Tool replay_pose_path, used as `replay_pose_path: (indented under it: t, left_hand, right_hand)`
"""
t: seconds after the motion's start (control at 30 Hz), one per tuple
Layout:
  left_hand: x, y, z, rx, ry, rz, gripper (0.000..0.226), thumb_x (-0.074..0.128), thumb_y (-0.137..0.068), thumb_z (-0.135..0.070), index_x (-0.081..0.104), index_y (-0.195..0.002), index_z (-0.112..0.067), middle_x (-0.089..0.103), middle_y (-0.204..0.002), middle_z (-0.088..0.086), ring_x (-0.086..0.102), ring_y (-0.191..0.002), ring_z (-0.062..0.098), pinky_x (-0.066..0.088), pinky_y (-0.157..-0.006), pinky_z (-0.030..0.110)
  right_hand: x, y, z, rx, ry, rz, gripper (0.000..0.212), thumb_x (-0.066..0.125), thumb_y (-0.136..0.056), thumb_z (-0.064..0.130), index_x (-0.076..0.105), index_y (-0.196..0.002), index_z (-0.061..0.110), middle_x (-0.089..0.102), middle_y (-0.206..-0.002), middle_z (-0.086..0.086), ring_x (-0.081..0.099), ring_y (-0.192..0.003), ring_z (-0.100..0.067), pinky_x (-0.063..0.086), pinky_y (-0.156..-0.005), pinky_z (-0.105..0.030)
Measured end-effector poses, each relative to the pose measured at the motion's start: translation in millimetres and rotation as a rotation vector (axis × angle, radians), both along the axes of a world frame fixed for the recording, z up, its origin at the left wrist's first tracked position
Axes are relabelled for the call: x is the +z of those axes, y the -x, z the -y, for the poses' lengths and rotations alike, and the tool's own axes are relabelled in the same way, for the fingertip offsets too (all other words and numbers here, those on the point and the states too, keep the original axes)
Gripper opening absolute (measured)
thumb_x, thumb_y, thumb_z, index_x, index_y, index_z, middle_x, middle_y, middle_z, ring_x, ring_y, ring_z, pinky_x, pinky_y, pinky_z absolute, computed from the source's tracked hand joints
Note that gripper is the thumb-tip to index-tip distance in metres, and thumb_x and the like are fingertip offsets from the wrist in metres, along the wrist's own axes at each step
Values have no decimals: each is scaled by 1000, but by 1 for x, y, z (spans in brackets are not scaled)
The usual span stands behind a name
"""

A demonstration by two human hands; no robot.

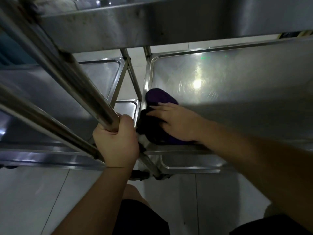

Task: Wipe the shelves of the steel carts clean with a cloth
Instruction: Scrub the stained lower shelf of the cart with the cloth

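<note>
Wrapped tight around a shiny round steel cart pole (pixel 94 99): left hand (pixel 116 141), fingers curled shut on it. Pressed flat on a dark purple cloth (pixel 155 99): right hand (pixel 177 122), fingers spread, not gripping.

Two steel carts side by side, with a thin strip of floor between. Right cart's middle shelf (pixel 237 85) wide and shiny, with one bright spot of light on it. Cloth lying in the near left corner of that shelf, touching the raised rim. Left cart's middle shelf (pixel 50 102) grey and partly behind two slanted poles. One lower shelf seen under each cart, only in small bits. One top shelf (pixel 152 26) across the upper part, seen from below, cut off at both sides.

White tiled floor (pixel 33 192) underneath. Two bare arms, two hands, one cloth. Near part of cloth very dark and hard to make out, half hidden under the right hand. Cart wheels near the left wrist too dark to count. One bare knee and black shorts at the bottom, cut off.
</note>
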State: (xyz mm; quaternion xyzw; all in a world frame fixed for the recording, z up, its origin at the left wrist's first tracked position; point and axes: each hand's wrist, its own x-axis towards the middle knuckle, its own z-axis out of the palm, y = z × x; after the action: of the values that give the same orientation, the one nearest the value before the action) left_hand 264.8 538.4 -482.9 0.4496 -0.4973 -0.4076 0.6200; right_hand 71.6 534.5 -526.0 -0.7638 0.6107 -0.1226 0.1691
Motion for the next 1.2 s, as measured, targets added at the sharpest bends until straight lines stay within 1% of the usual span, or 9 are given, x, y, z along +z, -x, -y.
replay_pose_path:
  t: [0.1, 0.2, 0.33, 0.57, 0.7, 0.8, 0.93, 1.07, 1.2]
  left_hand:
    - [0, 1, -1, -11, 5, 2, 36, 58, -85, -5, 35, -64, 12, 31, -59, 35, 40, -49, 30, 40, -50, 31]
    - [0, 1, -1, -11, 11, 4, 36, 57, -85, -6, 36, -63, 13, 31, -58, 35, 35, -48, 39, 39, -49, 31]
    - [2, 0, -1, 5, 18, 26, 35, 57, -83, -6, 37, -61, 12, 33, -56, 33, 34, -54, 54, 34, -49, 41]
    - [0, -4, 1, 0, 37, 29, 38, 61, -81, -11, 33, -64, 8, 31, -57, 32, 33, -52, 54, 36, -46, 51]
    - [1, -4, 3, 12, -1, 17, 47, 62, -74, -26, 37, -66, 12, 37, -59, 35, 40, -55, 54, 39, -52, 46]
    - [3, 0, 1, 30, -33, 20, 49, 60, -71, -30, 42, -64, 15, 43, -55, 30, 43, -49, 37, 39, -52, 36]
    - [5, 0, -2, 47, -90, 53, 40, 60, -75, -23, 50, -67, 15, 52, -54, 19, 52, -51, 25, 45, -53, 30]
    - [9, 0, -9, 77, -117, 140, 36, 60, -86, -18, 58, -79, 17, 59, -65, 30, 56, -53, 20, 49, -51, 28]
    - [15, -1, -16, 106, -146, 273, 29, 62, -91, -21, 64, -89, 8, 70, -72, 18, 66, -59, 21, 56, -56, 36]
  right_hand:
    - [-3, 63, -16, -131, 40, -38, 48, 50, -102, 25, 52, -150, 24, 43, -162, -6, 38, -150, -27, 25, -125, -46]
    - [-2, 130, 4, -493, 75, -32, 51, 41, -92, 28, 58, -140, 26, 58, -145, -14, 53, -133, -41, 40, -111, -57]
    - [-2, 136, 62, -754, 4, -25, 52, 38, -88, 34, 58, -135, 23, 63, -133, -16, 57, -121, -48, 44, -107, -58]
    - [5, 6, 128, -384, -30, -60, 53, 31, -103, 38, 43, -154, 28, 41, -162, -6, 39, -146, -38, 27, -121, -55]
    - [0, -28, 92, -177, -55, -65, 54, 28, -108, 48, 30, -161, 36, 20, -172, 2, 21, -157, -34, 13, -124, -59]
    - [-1, -41, 36, -67, -39, -56, 55, 25, -108, 53, 29, -161, 38, 20, -172, 4, 19, -158, -27, 15, -126, -60]
    - [7, -67, -31, -86, -87, 14, 53, 26, -110, 50, 23, -163, 41, 12, -173, 11, 8, -160, -19, 1, -130, -45]
    - [5, -48, -75, -209, -31, -29, 53, 29, -111, 48, 29, -162, 33, 21, -172, 7, 15, -159, -22, 6, -128, -40]
    - [1, 6, -114, -357, -44, -88, 54, 26, -111, 49, 28, -162, 33, 20, -172, 6, 16, -159, -22, 8, -127, -37]
